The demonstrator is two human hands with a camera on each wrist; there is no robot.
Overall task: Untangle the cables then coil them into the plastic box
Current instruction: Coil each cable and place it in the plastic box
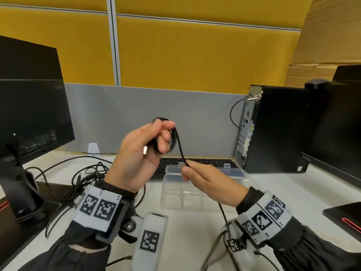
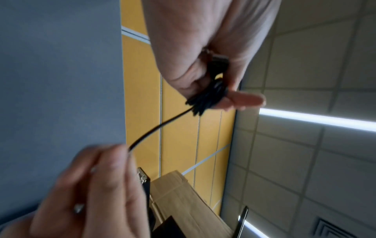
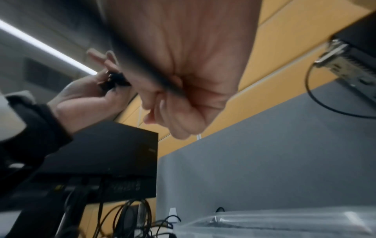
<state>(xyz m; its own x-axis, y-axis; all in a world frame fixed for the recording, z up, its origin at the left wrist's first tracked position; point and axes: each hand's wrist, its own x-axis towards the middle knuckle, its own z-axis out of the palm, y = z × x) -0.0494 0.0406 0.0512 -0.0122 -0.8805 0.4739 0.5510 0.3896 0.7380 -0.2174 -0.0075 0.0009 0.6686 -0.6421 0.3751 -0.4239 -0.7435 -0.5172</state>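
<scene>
A person's left hand [image 1: 136, 153] is raised above the desk [image 1: 195, 231], its grip closed around a small coil of black cable [image 1: 172, 137]. One strand runs down from the coil to the right hand [image 1: 207, 184], which pinches it just above the clear plastic box [image 1: 175, 200]. More tangled cables [image 1: 86, 178] lie on the desk to the left.

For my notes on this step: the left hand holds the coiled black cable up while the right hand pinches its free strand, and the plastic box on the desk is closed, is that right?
Not quite: the plastic box is open, its lid folded back toward the keyboard, as the head view shows. The rest stands: the left hand holds the coiled black cable up, and the right hand pinches its free strand.
</scene>
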